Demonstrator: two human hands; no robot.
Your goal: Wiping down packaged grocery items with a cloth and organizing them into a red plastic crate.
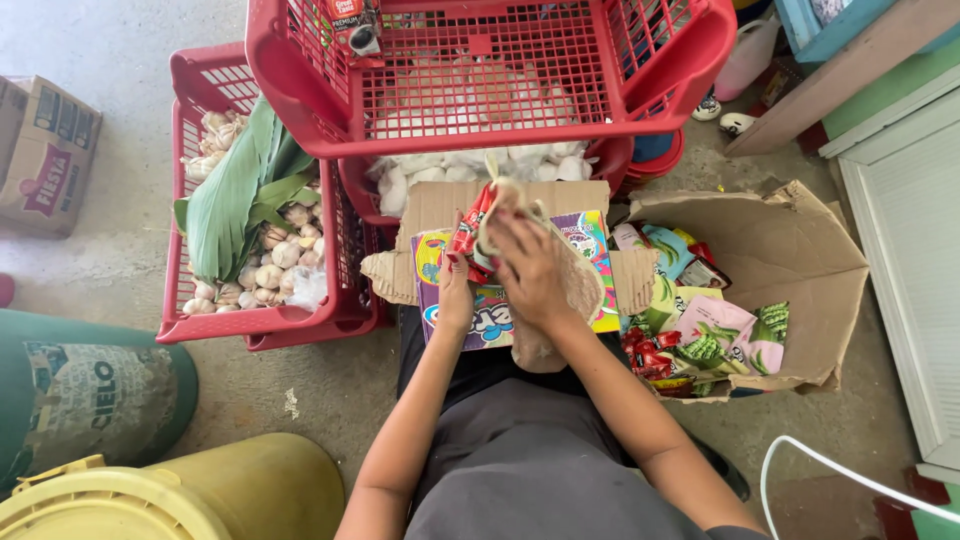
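Note:
My left hand (455,290) grips a small red snack sachet (470,240) from below. My right hand (527,262) lies over the top of it, fingers curled around the sachet and a pale net bag (570,290) beneath. Both hands rest above a colourful flat box (590,245) lying on a cardboard sheet (440,205) across my lap. How many sachets I hold is hidden by my fingers.
An open cardboard box (800,260) of coloured snack packets (715,335) sits at my right. Red plastic crates (480,75) stand ahead; the left crate (200,325) holds garlic bulbs (275,270) and green leaves (235,195). A yellow bucket (200,490), green drum (90,385) and white cable (830,465) are nearby.

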